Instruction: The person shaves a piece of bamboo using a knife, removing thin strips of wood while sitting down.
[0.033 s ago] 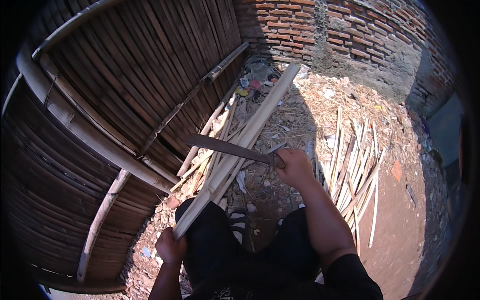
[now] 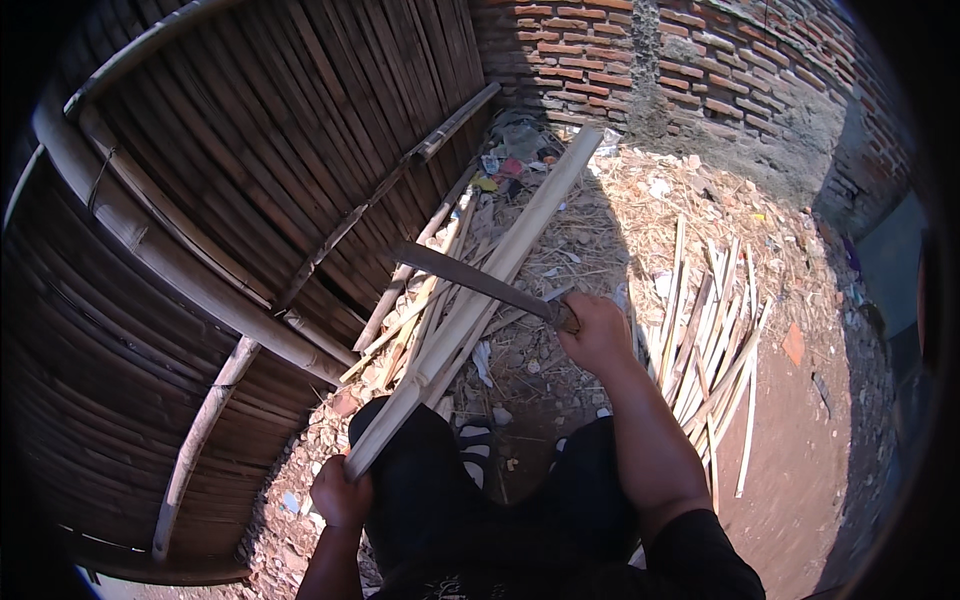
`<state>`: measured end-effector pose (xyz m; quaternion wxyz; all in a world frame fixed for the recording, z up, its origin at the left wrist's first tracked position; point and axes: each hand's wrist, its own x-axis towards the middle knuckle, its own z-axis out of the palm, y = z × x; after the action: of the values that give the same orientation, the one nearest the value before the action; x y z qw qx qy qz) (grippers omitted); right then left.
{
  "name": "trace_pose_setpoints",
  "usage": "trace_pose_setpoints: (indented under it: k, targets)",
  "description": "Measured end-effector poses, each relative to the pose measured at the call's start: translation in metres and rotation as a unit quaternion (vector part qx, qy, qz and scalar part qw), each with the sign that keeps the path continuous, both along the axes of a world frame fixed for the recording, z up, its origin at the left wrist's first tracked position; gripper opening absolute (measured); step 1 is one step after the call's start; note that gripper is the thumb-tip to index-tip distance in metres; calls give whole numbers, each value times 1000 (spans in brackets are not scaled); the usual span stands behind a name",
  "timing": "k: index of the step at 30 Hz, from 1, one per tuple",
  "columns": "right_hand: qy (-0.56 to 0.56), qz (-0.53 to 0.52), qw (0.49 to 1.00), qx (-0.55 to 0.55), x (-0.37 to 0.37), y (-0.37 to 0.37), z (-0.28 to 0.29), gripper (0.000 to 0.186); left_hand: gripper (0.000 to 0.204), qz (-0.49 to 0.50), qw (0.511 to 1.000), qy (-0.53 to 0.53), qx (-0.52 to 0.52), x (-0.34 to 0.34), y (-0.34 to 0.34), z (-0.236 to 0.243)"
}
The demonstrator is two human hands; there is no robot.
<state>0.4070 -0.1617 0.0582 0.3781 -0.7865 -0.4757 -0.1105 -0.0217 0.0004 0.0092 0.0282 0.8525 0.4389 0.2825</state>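
A long, pale split bamboo length slants from beside my left knee toward the brick wall. My left hand grips its near end, fingers wrapped round it. In my right hand, closed on the handle, is a machete with a dark, broad blade. The blade crosses over the middle of the bamboo, its tip pointing left toward the slatted wall. Whether the edge touches the bamboo, I cannot tell.
Several thin bamboo strips lie piled on the right. More strips rest along the dark slatted bamboo wall at left. A brick wall closes the far side. Rubble, straw and litter cover much of the ground.
My right hand has shifted slightly to the right. The machete's tip has moved right and farther away, so the blade slopes more steeply. My left hand and the bamboo stay in place.
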Motion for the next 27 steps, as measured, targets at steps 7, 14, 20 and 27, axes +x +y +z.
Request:
trace_pose_setpoints:
  k: [7, 14, 20, 27]
  targets:
    - [-81, 124, 987, -58, -32, -3, -15, 24, 32, -2, 1000, -12, 7, 4, 0, -7]
    - [-17, 18, 999, -24, -19, -19, -6, 23, 37, 21, 998, -17, -50, -1, -5, -16]
    - [-52, 20, 998, -38, -30, -14, -12, 25, 34, 5, 996, -20, -86, -2, 3, -29]
    - [-113, 75, 986, -101, -55, 7, -8, 23, 40, -32, 996, -8, -86, -18, 21, -53]
